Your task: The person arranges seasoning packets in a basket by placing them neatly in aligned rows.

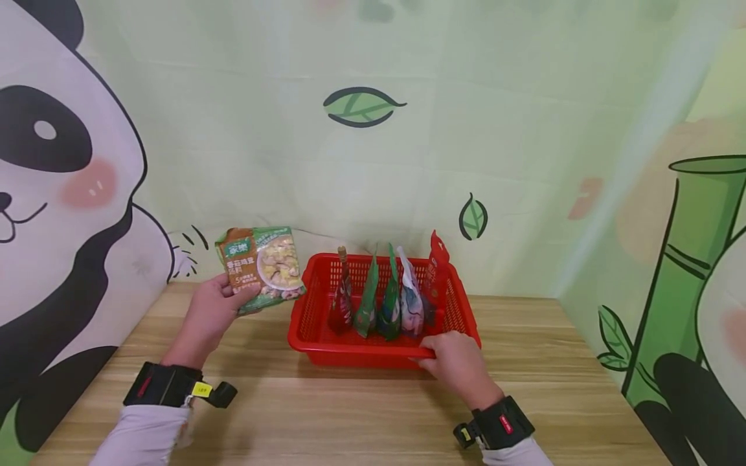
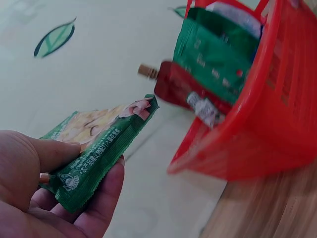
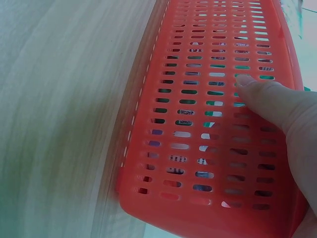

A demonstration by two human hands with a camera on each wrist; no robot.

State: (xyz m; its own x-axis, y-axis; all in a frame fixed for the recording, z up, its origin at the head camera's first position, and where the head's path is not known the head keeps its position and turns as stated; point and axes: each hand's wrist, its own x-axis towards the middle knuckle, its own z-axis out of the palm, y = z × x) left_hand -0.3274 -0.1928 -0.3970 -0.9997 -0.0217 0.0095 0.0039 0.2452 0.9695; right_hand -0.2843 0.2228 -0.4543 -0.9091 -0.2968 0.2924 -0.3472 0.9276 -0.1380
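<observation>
My left hand holds a green and brown food packet up to the left of the red plastic basket. Its front carries a picture of a bowl of food. In the left wrist view the thumb lies on one face of the packet and fingers support the other. My right hand grips the basket's front rim, right of centre. The right wrist view has its thumb against the slotted outer wall; the other fingers are hidden there. Several packets stand in a row inside the basket.
From left to right in the basket stand a dark red spouted pouch, two green packets, a whitish packet and a red packet. The basket rests on a wooden table, before a panda-printed backdrop.
</observation>
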